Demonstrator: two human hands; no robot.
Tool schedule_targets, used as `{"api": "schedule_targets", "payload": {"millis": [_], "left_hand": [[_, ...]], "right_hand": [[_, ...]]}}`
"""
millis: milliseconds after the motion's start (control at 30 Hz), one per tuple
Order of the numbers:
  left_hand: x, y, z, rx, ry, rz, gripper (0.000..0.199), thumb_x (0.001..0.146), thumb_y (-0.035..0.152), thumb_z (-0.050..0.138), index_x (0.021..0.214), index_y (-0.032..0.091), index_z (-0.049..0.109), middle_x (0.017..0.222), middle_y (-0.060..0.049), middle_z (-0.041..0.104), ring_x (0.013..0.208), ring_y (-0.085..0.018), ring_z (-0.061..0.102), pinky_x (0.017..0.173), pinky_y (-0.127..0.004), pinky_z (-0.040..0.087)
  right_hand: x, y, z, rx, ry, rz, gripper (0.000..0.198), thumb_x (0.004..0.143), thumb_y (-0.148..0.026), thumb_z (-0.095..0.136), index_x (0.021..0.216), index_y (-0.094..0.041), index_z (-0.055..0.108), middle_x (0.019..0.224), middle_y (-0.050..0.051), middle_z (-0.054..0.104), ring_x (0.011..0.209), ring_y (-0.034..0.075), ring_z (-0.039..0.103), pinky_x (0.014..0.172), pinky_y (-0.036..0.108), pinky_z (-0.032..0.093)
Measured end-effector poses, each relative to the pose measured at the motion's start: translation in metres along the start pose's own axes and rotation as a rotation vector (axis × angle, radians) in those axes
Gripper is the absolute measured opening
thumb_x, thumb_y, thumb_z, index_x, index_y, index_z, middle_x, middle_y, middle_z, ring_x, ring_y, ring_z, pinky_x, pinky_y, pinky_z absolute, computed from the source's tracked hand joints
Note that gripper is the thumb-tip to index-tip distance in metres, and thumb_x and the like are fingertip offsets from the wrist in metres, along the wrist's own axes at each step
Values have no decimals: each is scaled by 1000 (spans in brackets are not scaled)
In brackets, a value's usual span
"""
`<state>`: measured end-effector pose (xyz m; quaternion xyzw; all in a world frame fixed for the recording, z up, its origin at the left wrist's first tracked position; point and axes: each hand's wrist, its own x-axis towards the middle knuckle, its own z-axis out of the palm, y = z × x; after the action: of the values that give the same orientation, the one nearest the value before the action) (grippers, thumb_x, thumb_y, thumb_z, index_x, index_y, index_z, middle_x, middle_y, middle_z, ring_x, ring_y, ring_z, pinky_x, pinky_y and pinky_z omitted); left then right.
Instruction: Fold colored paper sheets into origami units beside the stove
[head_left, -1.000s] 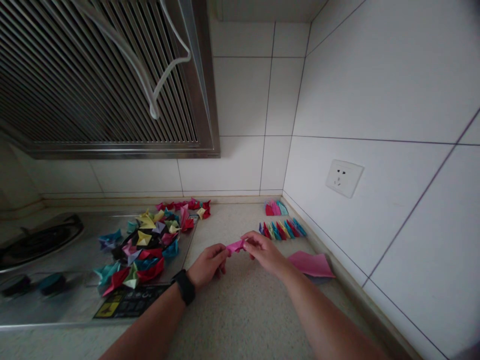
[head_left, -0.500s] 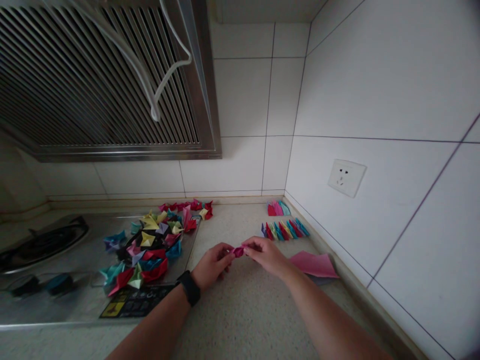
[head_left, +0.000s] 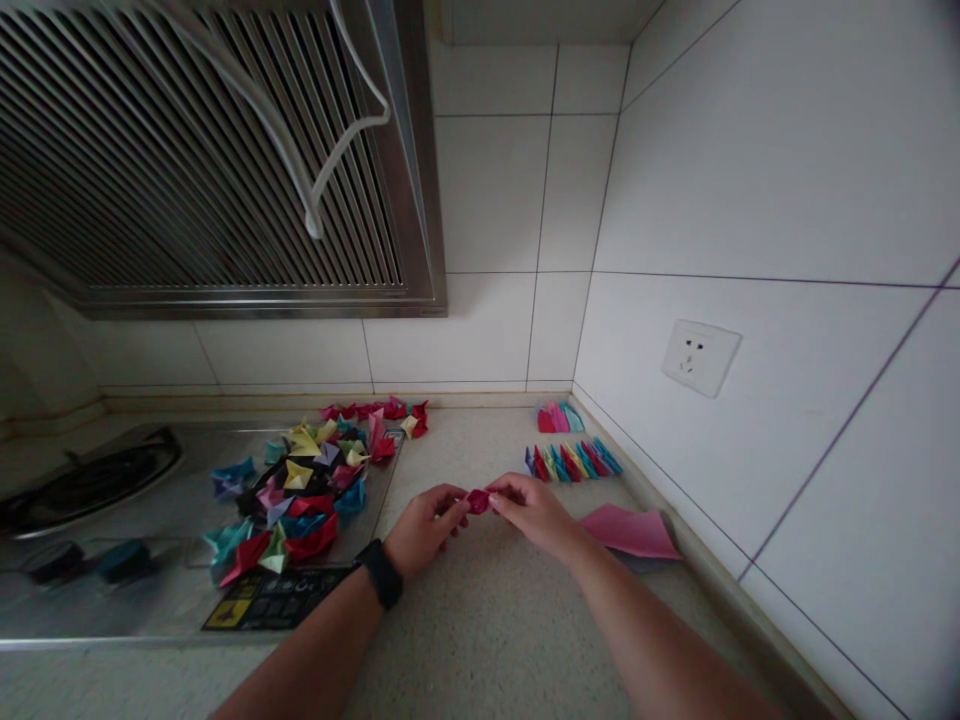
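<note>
Between my two hands, above the counter, is a small dark-pink folded paper piece (head_left: 478, 501). My left hand (head_left: 431, 522), with a black watch on its wrist, pinches the paper's left end. Its right end is pinched by my right hand (head_left: 529, 510). The fingertips cover both ends, so the full shape of the fold is hidden. Pink paper sheets (head_left: 634, 532) lie flat just beyond my right forearm. A row of slim folded paper pieces (head_left: 574, 460) in several colours sits behind my right hand.
Many colourful origami pieces (head_left: 300, 478) are heaped on the gas stove (head_left: 169, 600) at left. More folded papers (head_left: 559, 417) lie near the back corner. A range hood (head_left: 225, 302) with a hanging white cable juts out above. The tiled wall with a socket (head_left: 701, 357) bounds the right.
The folded paper between my fingertips now shows a wider, more opened face. Both hands stay in nearly the same place, and the view has shifted slightly.
</note>
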<state>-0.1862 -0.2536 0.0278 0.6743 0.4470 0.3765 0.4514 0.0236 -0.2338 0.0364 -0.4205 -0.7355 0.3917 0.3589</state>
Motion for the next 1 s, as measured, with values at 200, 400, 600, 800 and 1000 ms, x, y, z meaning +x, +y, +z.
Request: {"api": "schedule_targets", "payload": {"millis": [200, 400, 600, 800, 1000], "left_hand": [[1, 3, -3, -140, 4, 24, 51, 84, 49, 52, 116, 10, 58, 95, -11, 63, 71, -14, 54, 44, -18, 42], [4, 0, -4, -184, 60, 20, 49, 83, 48, 53, 112, 8, 61, 93, -12, 65, 67, -12, 54, 44, -18, 41], [5, -1, -5, -158, 91, 22, 48, 82, 49, 53, 107, 9, 63, 91, -11, 67, 65, -12, 54, 44, -19, 41], [5, -2, -5, -93, 108, 14, 48, 82, 49, 53, 109, 11, 63, 87, -10, 68, 59, -10, 51, 43, -19, 38], [1, 8, -5, -58, 97, 19, 49, 82, 48, 53, 114, 12, 61, 88, -9, 68, 58, -10, 50, 44, -19, 37]], "right_hand": [[2, 4, 2, 5, 75, 37, 40, 81, -48, 56, 98, -12, 62, 82, 5, 61, 69, 6, 52, 61, 14, 37], [-1, -5, -1, 134, 4, 74, 47, 85, -54, 47, 103, -13, 62, 83, 5, 61, 63, 5, 50, 57, 15, 37], [-3, -7, -4, 240, 2, 60, 45, 85, -49, 46, 112, -14, 59, 76, 3, 57, 64, 5, 50, 60, 16, 39], [-2, -5, -3, 313, -17, 61, 39, 84, -43, 47, 105, -12, 59, 69, 2, 52, 63, 5, 49, 60, 16, 39], [-2, -4, -2, 296, 6, 25, 40, 83, -43, 51, 106, -12, 61, 82, 5, 57, 67, 5, 50, 61, 16, 41]]}}
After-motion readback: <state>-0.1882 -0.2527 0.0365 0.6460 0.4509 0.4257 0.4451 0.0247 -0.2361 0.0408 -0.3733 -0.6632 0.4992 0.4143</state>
